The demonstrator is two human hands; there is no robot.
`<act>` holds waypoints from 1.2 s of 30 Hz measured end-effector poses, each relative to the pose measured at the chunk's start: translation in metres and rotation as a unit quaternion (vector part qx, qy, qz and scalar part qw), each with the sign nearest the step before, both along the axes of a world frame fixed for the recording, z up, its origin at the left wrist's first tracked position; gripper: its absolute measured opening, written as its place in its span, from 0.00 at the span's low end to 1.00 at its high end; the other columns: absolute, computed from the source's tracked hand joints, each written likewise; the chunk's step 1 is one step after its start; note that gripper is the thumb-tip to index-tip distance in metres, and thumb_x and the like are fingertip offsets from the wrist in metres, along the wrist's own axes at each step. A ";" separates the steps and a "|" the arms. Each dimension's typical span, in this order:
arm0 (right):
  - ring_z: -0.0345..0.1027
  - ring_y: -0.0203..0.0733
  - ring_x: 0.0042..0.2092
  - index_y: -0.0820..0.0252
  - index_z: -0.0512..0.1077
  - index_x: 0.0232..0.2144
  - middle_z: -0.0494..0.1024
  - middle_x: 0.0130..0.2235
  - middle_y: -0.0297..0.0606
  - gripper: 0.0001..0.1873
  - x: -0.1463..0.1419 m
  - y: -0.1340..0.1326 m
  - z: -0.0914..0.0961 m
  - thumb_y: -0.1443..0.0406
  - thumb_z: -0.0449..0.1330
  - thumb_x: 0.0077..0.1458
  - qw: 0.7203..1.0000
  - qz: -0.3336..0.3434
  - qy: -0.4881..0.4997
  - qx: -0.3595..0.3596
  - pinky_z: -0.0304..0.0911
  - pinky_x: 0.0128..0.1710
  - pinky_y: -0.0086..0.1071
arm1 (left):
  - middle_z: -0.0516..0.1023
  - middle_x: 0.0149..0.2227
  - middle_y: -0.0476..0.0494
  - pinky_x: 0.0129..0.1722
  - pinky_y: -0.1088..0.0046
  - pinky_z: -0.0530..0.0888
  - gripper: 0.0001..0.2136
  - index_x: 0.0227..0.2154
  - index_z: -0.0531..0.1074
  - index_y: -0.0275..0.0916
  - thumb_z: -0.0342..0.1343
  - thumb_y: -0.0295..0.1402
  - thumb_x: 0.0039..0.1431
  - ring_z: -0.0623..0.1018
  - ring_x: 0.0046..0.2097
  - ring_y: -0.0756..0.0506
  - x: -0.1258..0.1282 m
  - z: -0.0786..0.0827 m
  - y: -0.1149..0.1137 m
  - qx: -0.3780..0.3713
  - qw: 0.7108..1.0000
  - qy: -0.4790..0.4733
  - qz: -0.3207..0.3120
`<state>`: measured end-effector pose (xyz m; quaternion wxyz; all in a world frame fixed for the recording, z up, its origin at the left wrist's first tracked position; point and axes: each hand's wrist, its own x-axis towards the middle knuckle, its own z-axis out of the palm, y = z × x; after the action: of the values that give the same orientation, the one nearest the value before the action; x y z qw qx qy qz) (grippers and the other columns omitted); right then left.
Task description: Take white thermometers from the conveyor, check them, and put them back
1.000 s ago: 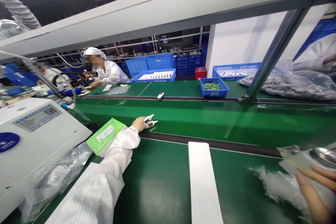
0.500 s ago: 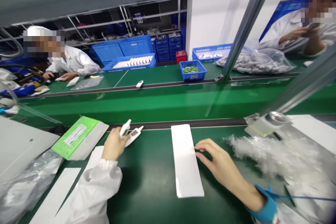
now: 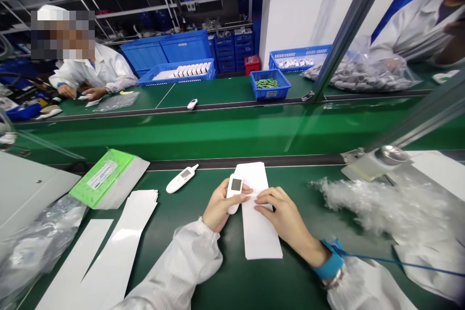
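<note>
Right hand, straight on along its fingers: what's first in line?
The right hand has its fingertips over the white paper strip. Past that, the first thing is probably the white handheld device in the left hand, though depth is hard to judge.

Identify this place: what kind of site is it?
Probably an electronics assembly line: a long green conveyor bench, a co-worker in a white smock and hair cover, and what looks like an antistatic wrist strap on the person's right wrist.
</note>
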<state>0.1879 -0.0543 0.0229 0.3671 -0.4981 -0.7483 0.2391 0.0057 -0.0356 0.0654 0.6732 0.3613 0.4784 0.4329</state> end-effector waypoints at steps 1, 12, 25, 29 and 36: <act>0.71 0.43 0.39 0.54 0.76 0.31 0.80 0.37 0.35 0.04 0.000 0.000 0.000 0.68 0.63 0.56 1.000 0.000 0.003 0.000 0.69 0.40 0.40 | 0.79 0.39 0.42 0.48 0.68 0.73 0.18 0.35 0.72 0.34 0.72 0.32 0.42 0.78 0.44 0.45 0.001 -0.004 0.000 0.000 1.000 -0.008 0.005; 0.71 0.44 0.39 0.54 0.77 0.31 0.80 0.38 0.35 0.06 0.003 0.002 -0.003 0.67 0.61 0.59 1.000 0.000 0.013 -0.026 0.67 0.41 0.40 | 0.82 0.40 0.41 0.48 0.69 0.69 0.18 0.37 0.75 0.33 0.72 0.31 0.43 0.78 0.43 0.46 0.001 -0.017 0.002 -0.012 0.999 -0.035 0.021; 0.68 0.45 0.41 0.55 0.68 0.30 0.78 0.36 0.35 0.08 -0.005 -0.015 0.013 0.73 0.58 0.54 0.998 0.029 -0.039 -0.031 0.60 0.41 0.40 | 0.81 0.43 0.39 0.52 0.66 0.68 0.17 0.39 0.73 0.34 0.70 0.30 0.47 0.78 0.46 0.44 0.000 -0.019 0.000 0.001 1.000 -0.013 0.009; 0.69 0.44 0.36 0.56 0.67 0.36 0.77 0.35 0.35 0.06 -0.005 -0.013 0.012 0.71 0.58 0.57 0.996 0.029 -0.062 -0.064 0.60 0.38 0.39 | 0.81 0.44 0.39 0.51 0.64 0.68 0.16 0.39 0.73 0.35 0.70 0.31 0.47 0.78 0.46 0.43 0.001 -0.018 -0.001 0.003 1.000 -0.009 0.004; 0.71 0.37 0.36 0.54 0.71 0.28 0.77 0.33 0.29 0.08 -0.007 -0.002 0.059 0.69 0.61 0.59 0.990 0.097 -0.036 -0.099 0.63 0.36 0.31 | 0.79 0.41 0.42 0.45 0.70 0.71 0.15 0.37 0.73 0.35 0.69 0.33 0.48 0.77 0.42 0.46 0.004 -0.009 -0.001 0.027 1.000 -0.006 0.010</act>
<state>0.1804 -0.0567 0.0822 0.2637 -0.4658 -0.7783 0.3283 0.0093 -0.0366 0.0561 0.6613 0.3721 0.4663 0.4547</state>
